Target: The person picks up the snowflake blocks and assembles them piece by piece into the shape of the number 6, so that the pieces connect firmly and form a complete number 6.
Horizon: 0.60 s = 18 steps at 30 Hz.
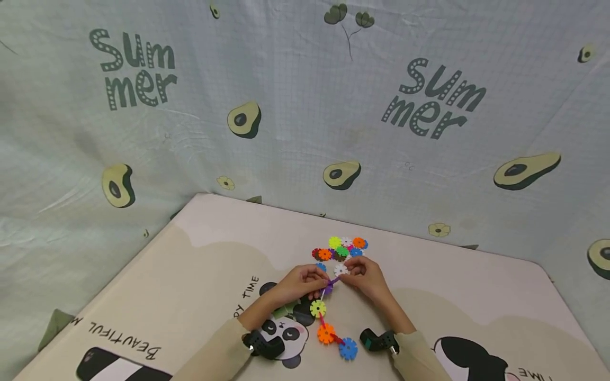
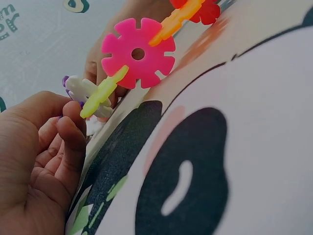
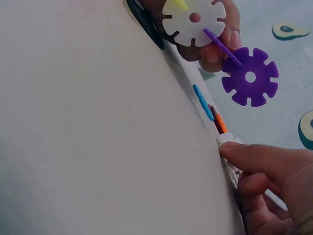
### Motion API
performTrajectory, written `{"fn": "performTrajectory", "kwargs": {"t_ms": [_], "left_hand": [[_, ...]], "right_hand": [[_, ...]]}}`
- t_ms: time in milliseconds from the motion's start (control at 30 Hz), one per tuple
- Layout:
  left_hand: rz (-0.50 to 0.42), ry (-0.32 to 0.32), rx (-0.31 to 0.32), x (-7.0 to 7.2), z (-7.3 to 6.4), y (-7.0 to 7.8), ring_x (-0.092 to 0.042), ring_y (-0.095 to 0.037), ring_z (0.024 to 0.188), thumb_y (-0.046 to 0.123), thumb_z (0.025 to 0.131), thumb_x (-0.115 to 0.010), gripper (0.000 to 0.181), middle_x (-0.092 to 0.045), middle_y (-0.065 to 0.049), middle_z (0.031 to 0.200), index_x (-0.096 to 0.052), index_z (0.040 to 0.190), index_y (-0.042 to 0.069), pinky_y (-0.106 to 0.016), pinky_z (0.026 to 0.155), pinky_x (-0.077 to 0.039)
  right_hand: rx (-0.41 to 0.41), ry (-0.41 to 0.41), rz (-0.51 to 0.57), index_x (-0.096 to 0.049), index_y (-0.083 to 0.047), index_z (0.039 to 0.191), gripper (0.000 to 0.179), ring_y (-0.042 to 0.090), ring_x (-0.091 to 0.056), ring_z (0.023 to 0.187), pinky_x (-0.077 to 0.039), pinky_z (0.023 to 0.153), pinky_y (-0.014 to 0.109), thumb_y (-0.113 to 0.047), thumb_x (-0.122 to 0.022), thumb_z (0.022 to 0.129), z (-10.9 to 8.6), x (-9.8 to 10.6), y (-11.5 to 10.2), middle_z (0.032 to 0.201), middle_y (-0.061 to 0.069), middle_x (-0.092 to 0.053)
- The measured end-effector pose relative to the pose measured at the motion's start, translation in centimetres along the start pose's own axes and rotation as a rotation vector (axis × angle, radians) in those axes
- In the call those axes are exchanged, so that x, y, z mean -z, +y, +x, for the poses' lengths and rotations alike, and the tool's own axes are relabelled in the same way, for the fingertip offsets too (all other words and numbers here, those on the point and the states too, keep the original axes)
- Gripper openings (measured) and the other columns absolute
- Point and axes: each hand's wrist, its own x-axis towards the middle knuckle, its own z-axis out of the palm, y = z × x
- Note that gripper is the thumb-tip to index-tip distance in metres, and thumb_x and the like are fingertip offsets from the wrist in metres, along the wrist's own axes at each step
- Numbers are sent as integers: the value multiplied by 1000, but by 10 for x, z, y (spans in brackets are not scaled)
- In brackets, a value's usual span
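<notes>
My left hand grips the upper end of a chain of notched plastic discs, close to a white disc and its purple discs. One purple disc stands out free at that end. Below hang a yellow disc, a pink disc, an orange disc and a blue disc, slotted into one another. To the right, thumb and fingers of my right hand pinch a loose white disc, partly covered by the fingertips in the right wrist view.
Beyond the hands lies a pile of loose discs in several colours. A single blue disc lies just behind my left fingers. The table's panda-print cover reaches to a hanging avocado-print cloth at the back.
</notes>
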Motion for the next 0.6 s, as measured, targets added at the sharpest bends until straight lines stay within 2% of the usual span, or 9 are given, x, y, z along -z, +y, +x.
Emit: {"fn": "performTrajectory", "kwargs": {"t_ms": [267,400,500,600], "left_hand": [[8,0,-11,-1,0,-2,-52,-8,61,8,97,-58,21,-59,0,75,-59,108,-10,-16,57,-45],[8,3,-16,-1,-1,-2,-52,-8,61,8,97,-58,21,-59,0,75,-59,108,-10,-16,56,-46],[15,13,-15,-1,-1,-1,-52,-9,61,8,97,-59,21,-59,0,75,-59,108,-10,-16,56,-46],[20,24,-12,-1,-1,-1,-52,-8,61,8,97,-59,21,-59,-1,75,-60,108,-10,-16,56,-46]], "right_hand": [[-30,-18,117,-61,5,99,21,10,-57,59,-48,54,19,-4,-74,85,-6,3,4,79,6,-63],[-48,-31,202,-59,6,109,24,14,-63,64,-51,59,20,-3,-69,89,-8,4,4,85,10,-63],[-64,-40,255,-59,4,119,28,15,-63,66,-52,61,21,-3,-65,92,-8,6,5,87,10,-62],[-72,-63,295,-60,4,122,29,16,-61,66,-52,62,21,-5,-62,94,-8,9,6,86,10,-63]]}}
